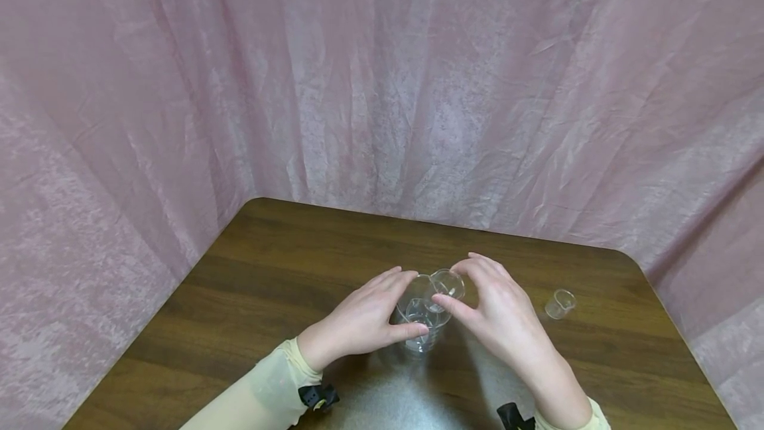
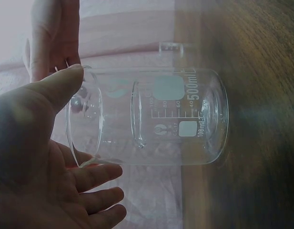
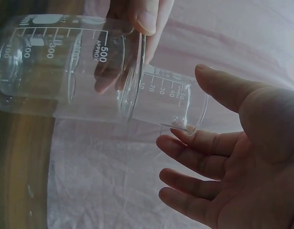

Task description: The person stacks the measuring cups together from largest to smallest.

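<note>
A large clear glass beaker (image 2: 118, 129) marked 500ml stands upright on the wooden table. Inside it sits a smaller beaker (image 2: 187, 129) marked 100ml. My left hand (image 1: 364, 324) spans the big beaker's rim, thumb on one side and fingers on the other. At the right, my right hand (image 1: 501, 310) pinches a 50 ml beaker (image 3: 161, 100) near its rim between thumb and fingers. This beaker is slightly tilted, its lower end overlapping the large beaker's rim in the right wrist view.
A tiny glass beaker (image 1: 560, 304) stands alone on the table to the right of my right hand. The brown wooden table (image 1: 286, 251) has rounded far corners. Pink curtains (image 1: 382, 85) hang behind it and along both sides.
</note>
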